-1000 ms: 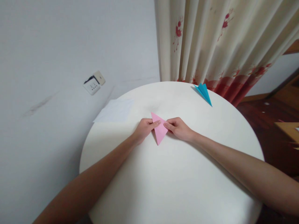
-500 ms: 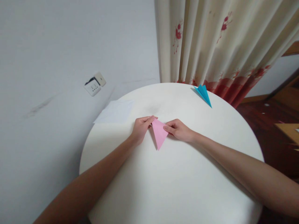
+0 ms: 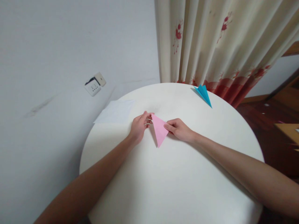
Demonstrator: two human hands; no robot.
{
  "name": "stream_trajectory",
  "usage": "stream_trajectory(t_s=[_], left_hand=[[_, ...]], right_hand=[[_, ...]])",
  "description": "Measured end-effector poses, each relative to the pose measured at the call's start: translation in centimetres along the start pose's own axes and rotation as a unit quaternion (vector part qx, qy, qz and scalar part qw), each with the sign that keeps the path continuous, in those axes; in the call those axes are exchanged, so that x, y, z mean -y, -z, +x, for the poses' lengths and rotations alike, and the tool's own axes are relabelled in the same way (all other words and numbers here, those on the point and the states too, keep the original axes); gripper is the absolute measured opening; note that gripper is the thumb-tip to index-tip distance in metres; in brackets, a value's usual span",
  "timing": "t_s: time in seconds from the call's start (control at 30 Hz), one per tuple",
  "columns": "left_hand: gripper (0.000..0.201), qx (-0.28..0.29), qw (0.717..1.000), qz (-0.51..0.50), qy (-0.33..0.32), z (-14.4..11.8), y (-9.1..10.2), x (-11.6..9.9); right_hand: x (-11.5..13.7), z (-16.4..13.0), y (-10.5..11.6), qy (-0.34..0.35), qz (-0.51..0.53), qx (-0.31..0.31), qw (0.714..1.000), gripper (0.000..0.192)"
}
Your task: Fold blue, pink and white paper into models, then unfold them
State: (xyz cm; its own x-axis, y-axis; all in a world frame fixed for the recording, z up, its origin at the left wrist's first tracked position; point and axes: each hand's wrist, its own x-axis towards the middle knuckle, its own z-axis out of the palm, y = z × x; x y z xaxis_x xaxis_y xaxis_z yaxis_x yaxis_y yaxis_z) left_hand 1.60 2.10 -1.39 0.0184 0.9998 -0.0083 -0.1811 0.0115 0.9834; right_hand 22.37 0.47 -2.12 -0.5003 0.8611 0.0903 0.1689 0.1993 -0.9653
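A pink folded paper (image 3: 160,130), triangular with one point toward me, is held just over the white table. My right hand (image 3: 177,128) pinches its right edge between thumb and fingers. At the paper's upper left corner is my left hand (image 3: 139,126), its thumb raised off the sheet and its fingers apart, some of them partly behind the paper's left edge. Whether those fingertips touch the paper I cannot tell.
The round white table (image 3: 173,180) stands against a wall with a socket (image 3: 92,87). A white sheet (image 3: 114,111) lies at its left edge, a blue paper plane (image 3: 204,95) at the back right. A flowered curtain (image 3: 210,40) hangs behind.
My left thumb has lifted off the paper's upper left corner and the left fingers have opened. The paper has risen slightly. My right hand keeps its pinch.
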Motion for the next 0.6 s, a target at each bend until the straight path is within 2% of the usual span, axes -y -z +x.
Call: stream_trajectory(t_s=[0.13,0.3,0.6], left_hand=[[0.047,0.069,0.996,0.04,0.032,-0.6,-0.6,0.5],[0.044,0.119,0.991,0.062,0.028,-1.1,-1.0,0.6],[0.039,0.134,0.99,0.044,0.027,-1.3,-1.1,0.4]], right_hand=[[0.0,0.3,0.1,0.002,-0.004,-0.054,0.999,0.05],[-0.2,0.7,0.3,0.004,0.007,-0.118,0.993,0.049],[-0.2,0.7,0.1,0.01,0.027,-0.116,0.993,0.05]])
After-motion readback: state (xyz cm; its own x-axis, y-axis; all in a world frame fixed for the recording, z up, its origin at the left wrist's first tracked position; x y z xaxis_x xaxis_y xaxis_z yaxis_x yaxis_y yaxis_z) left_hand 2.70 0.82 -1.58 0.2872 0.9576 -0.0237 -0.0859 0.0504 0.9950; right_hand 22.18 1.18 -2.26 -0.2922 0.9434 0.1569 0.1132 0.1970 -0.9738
